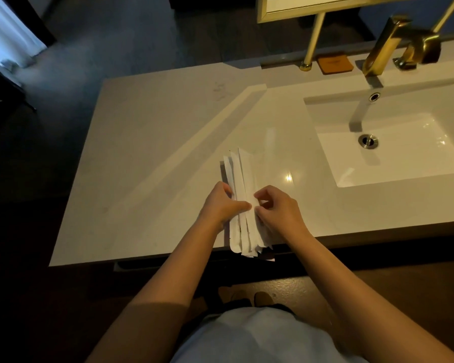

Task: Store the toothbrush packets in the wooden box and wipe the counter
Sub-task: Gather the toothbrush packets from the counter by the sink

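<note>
A bundle of several long white toothbrush packets is held upright-lengthwise over the front part of the pale counter. My left hand grips the bundle from the left side. My right hand pinches it from the right, fingers bent around the packets' middle. The packets' near ends stick out past the counter's front edge. A dark shape shows under the bundle's near and left edges; I cannot tell what it is. No wooden box or cloth is clearly visible.
A white rectangular sink with a drain sits at the right, under a gold faucet. A small brown leather tag lies at the counter's back beside a gold post. Dark floor surrounds the counter's left side.
</note>
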Available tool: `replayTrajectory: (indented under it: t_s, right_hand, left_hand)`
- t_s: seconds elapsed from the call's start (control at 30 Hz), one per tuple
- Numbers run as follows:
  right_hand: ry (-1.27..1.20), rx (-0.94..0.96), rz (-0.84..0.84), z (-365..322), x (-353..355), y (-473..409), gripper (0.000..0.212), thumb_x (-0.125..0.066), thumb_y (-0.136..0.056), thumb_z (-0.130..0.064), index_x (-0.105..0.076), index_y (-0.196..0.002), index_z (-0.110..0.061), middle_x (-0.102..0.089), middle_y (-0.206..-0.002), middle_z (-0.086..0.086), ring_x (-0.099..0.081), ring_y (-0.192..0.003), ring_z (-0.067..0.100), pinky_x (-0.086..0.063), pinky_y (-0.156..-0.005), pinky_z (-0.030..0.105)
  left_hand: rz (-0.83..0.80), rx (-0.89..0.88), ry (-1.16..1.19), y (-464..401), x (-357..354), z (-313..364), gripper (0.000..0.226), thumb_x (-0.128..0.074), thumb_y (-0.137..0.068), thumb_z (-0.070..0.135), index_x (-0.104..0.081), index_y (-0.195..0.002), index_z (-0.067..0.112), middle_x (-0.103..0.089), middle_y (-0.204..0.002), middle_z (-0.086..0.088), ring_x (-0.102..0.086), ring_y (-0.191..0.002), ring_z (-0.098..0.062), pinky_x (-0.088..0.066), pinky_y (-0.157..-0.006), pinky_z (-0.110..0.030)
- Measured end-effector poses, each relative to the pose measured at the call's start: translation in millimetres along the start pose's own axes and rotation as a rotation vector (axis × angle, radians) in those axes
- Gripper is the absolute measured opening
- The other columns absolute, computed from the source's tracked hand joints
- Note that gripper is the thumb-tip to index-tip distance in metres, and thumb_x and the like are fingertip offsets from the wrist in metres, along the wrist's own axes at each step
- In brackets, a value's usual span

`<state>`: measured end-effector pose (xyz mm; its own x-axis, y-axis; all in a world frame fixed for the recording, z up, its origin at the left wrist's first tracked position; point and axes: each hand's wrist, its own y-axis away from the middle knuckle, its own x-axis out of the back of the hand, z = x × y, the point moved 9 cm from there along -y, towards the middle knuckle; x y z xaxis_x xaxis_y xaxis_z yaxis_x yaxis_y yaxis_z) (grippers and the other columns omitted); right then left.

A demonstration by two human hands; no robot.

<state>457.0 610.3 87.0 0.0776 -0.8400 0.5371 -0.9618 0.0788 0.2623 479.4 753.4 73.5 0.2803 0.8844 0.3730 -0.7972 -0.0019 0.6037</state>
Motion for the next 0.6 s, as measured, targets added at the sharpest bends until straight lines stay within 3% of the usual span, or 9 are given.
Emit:
replayTrajectory:
  t_s: [0.07,0.17,0.23,0.33,0.43,0.6]
  right_hand:
    - [-0.056,-0.028,0.02,5,3,-1,0.027,-0.07,-0.078,-0.016,-0.053,-0.099,-0.024,-0.06,-0.1,-0.001,-0.058,-0.085,0.014,-0.042,-0.067,0.013]
    - [-0.122,-0.09,0.042,13,13,-2,0.064,-0.078,-0.069,-0.022,-0.046,-0.124,-0.02,-0.048,-0.109,-0.001,-0.051,-0.095,0.014,-0.045,-0.08,0.023]
    - [-0.208,-0.145,-0.009,18,16,-1,0.072,-0.078,-0.07,-0.023,-0.041,-0.131,-0.018,-0.049,-0.108,-0.003,-0.053,-0.092,0.01,-0.046,-0.079,0.022]
    - [-0.333,-0.169,-0.153,17,11,4,0.042,-0.073,-0.075,-0.025,-0.056,-0.114,-0.021,-0.064,-0.097,-0.005,-0.061,-0.078,0.004,-0.047,-0.058,0.015]
    - [-0.419,-0.166,-0.183,16,12,7,0.006,-0.064,-0.083,-0.029,-0.063,-0.089,-0.031,-0.068,-0.09,-0.008,-0.066,-0.082,0.009,-0.048,-0.057,0.016]
    - [-0.576,-0.281,-0.21,26,11,12,0.013,-0.067,-0.082,-0.022,-0.067,-0.093,-0.016,-0.073,-0.083,0.0,-0.072,-0.065,0.009,-0.051,-0.048,0.018]
  left_hand:
    - [-0.006,0.02,0.043,2,-3,-2,0.047,-0.077,-0.07,0.018,-0.045,-0.103,0.018,-0.055,-0.104,-0.005,-0.06,-0.098,-0.026,-0.055,-0.085,-0.043]
    - [-0.068,0.067,0.166,4,-11,-8,0.045,-0.076,-0.072,0.013,-0.047,-0.107,0.019,-0.056,-0.116,-0.009,-0.059,-0.107,-0.031,-0.052,-0.093,-0.05]
    - [-0.105,0.066,0.214,7,-16,-9,0.038,-0.075,-0.074,0.014,-0.05,-0.102,0.022,-0.057,-0.119,-0.01,-0.059,-0.108,-0.031,-0.05,-0.095,-0.051]
    - [-0.145,0.059,0.269,9,-21,-12,0.039,-0.074,-0.075,0.012,-0.053,-0.107,0.017,-0.062,-0.117,-0.01,-0.062,-0.106,-0.029,-0.052,-0.093,-0.05]
    - [-0.161,0.049,0.323,10,-22,-14,0.041,-0.075,-0.075,0.011,-0.057,-0.111,0.012,-0.067,-0.109,-0.009,-0.066,-0.099,-0.027,-0.054,-0.09,-0.045]
    - [-0.245,0.041,0.394,20,-28,-12,0.017,-0.066,-0.084,0.011,-0.063,-0.1,0.012,-0.071,-0.097,-0.006,-0.07,-0.089,-0.02,-0.059,-0.073,-0.031]
